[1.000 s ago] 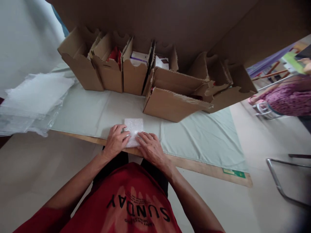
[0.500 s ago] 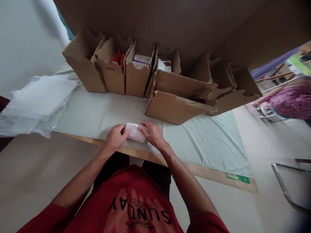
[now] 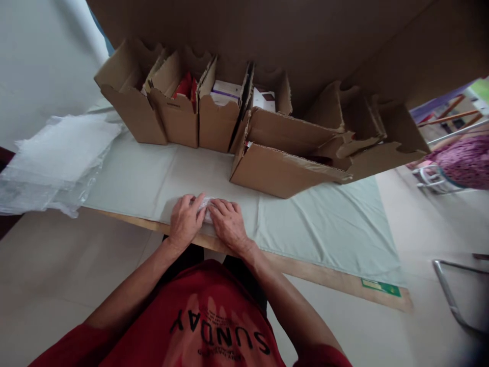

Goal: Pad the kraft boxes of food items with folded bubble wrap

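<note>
Two hands, one bundle: a small wad of clear, crinkled bubble wrap (image 3: 208,217) sits on the table near its front edge, mostly covered. Left hand (image 3: 186,216) and right hand (image 3: 229,224) crowd it from either side, fingers bent and narrow, gripping the plastic between them. Under it all, one pale green cloth (image 3: 145,173), creased, over a wooden table (image 3: 313,270). Behind, four upright cardboard boxes (image 3: 178,120) line up at left (the right-hand cluster overlaps too much to count), and one loose pile of see-through sheets (image 3: 63,153) lies far left.
</note>
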The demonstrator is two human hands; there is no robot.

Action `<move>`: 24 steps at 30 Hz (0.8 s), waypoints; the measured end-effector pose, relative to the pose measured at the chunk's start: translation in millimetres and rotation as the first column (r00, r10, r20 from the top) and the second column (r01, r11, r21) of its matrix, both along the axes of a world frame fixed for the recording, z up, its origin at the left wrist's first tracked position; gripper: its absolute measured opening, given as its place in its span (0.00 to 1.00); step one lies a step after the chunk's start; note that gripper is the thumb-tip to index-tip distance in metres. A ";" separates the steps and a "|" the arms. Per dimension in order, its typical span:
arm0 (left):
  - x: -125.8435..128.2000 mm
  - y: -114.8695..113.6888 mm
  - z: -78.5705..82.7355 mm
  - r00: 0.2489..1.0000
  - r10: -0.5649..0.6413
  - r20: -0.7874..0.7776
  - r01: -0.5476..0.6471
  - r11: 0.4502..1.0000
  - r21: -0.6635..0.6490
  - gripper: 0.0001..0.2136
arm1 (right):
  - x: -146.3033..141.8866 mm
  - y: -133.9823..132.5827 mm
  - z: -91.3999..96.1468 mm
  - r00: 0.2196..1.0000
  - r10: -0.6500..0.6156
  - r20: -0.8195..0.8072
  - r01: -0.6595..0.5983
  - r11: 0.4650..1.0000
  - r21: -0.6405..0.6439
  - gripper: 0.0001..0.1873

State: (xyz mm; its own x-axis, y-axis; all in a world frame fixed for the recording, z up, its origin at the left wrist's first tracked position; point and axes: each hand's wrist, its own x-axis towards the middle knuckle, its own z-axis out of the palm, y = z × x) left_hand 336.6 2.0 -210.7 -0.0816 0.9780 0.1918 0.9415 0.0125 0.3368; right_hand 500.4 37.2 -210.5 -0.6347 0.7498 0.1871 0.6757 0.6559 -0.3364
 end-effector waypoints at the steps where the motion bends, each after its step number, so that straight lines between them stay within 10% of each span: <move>1: -0.4 1.4 1.9 1.000 0.004 -0.016 -0.004 1.000 -0.028 0.19 | 1.2 2.5 0.1 1.000 0.013 -0.003 -0.013 0.999 -0.045 0.16; 13: -16.2 6.2 -0.3 0.941 -0.033 0.336 0.065 0.994 -0.085 0.20 | -1.5 39.3 39.8 0.973 -0.020 0.228 0.105 0.925 -0.366 0.17; 19: -12.2 -10.9 16.8 0.753 -0.120 0.647 0.170 0.985 -0.014 0.23 | 17.3 21.1 38.9 0.994 -0.030 -0.105 -0.016 0.910 -0.415 0.14; 24: 2.6 -19.4 45.2 0.719 -0.361 0.594 0.298 0.932 0.205 0.24 | 48.8 7.2 68.4 0.937 -0.043 -0.346 -0.183 0.783 -0.594 0.29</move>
